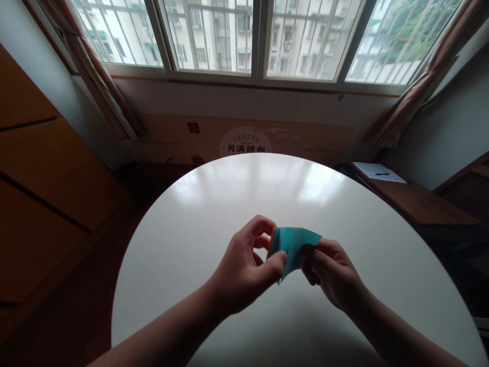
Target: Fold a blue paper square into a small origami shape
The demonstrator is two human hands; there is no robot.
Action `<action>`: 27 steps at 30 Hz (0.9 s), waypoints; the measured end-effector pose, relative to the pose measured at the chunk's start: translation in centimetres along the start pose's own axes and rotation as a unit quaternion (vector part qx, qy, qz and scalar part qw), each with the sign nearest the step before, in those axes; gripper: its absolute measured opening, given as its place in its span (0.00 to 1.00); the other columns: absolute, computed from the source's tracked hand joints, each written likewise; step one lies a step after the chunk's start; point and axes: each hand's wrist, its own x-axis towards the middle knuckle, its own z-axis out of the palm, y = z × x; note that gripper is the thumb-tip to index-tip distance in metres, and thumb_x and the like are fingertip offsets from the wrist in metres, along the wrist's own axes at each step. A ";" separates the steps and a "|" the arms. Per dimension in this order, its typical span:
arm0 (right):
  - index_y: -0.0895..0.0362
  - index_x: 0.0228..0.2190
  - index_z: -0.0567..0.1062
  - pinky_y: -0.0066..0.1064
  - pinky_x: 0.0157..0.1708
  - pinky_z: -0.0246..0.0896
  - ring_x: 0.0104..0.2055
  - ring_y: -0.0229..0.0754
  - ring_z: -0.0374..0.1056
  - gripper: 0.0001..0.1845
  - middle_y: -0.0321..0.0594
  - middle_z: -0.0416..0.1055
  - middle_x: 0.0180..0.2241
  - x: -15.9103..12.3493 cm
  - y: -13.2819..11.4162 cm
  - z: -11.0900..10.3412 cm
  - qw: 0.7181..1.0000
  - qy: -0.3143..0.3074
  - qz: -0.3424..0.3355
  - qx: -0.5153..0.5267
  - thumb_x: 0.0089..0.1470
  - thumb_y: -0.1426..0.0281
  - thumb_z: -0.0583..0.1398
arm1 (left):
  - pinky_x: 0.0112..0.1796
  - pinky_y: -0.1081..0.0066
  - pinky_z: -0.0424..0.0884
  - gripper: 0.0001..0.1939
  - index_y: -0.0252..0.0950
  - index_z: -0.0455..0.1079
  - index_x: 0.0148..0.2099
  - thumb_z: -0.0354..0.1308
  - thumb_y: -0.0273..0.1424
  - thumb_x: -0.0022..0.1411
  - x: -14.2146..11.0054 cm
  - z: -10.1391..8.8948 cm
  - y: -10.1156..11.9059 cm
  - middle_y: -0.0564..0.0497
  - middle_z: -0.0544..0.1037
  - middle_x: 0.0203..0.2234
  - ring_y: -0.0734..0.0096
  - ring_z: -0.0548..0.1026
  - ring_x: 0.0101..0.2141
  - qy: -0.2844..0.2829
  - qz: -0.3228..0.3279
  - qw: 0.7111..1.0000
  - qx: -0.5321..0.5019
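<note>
Above the white table, both hands hold a small teal paper sheet (293, 242), which curves and comes to a point at the bottom. A thin orange edge (271, 243) shows behind its left and top sides; whether that is another sheet or a pad cannot be made out. My left hand (252, 260) grips the left side, thumb in front and fingers curled behind. The right end of the teal sheet is pinched between the thumb and fingers of my right hand (331, 267).
The glossy round table (160, 255) fills the middle. A brown side surface with a white paper (379, 172) and a dark thin object on it stands to the right. Wooden cabinets (42, 193) are at left. Barred windows (214, 35) and curtains (95, 76) lie beyond.
</note>
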 end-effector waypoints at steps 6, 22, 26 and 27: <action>0.59 0.24 0.75 0.24 0.16 0.43 0.16 0.30 0.51 0.19 0.29 0.55 0.14 -0.2 0.3 -0.1 1.000 0.005 -0.003 0.002 0.58 0.58 0.65 | 0.20 0.77 0.70 0.07 0.39 0.65 0.42 0.58 0.30 0.60 0.1 -0.1 -0.2 0.54 0.70 0.30 0.72 0.70 0.28 0.004 0.005 1.000 -0.007; 0.58 0.28 0.76 0.27 0.21 0.56 0.25 0.35 0.62 0.14 0.41 0.68 0.32 1.5 -0.3 -0.8 0.945 -0.020 -0.180 -0.273 0.65 0.67 0.57 | 0.24 0.72 0.75 0.12 0.31 0.75 0.41 0.56 0.32 0.59 3.1 -1.9 -3.3 0.47 0.77 0.31 0.66 0.75 0.32 0.020 -0.024 0.995 0.098; 0.58 0.31 0.78 0.29 0.28 0.62 0.34 0.42 0.69 0.13 0.45 0.72 0.37 2.3 0.4 -1.5 0.913 -0.041 -0.139 -0.382 0.63 0.71 0.55 | 0.28 0.71 0.75 0.14 0.32 0.77 0.41 0.53 0.30 0.58 3.7 -2.3 -4.8 0.47 0.79 0.32 0.65 0.77 0.32 0.029 -0.026 0.976 0.213; 0.57 0.31 0.79 0.30 0.30 0.63 0.36 0.43 0.70 0.12 0.45 0.74 0.38 2.4 0.6 -1.6 0.903 -0.049 -0.131 -0.406 0.61 0.72 0.55 | 0.31 0.70 0.74 0.12 0.32 0.78 0.38 0.53 0.28 0.57 3.8 -2.5 -5.1 0.48 0.79 0.31 0.65 0.76 0.33 0.036 -0.024 0.971 0.233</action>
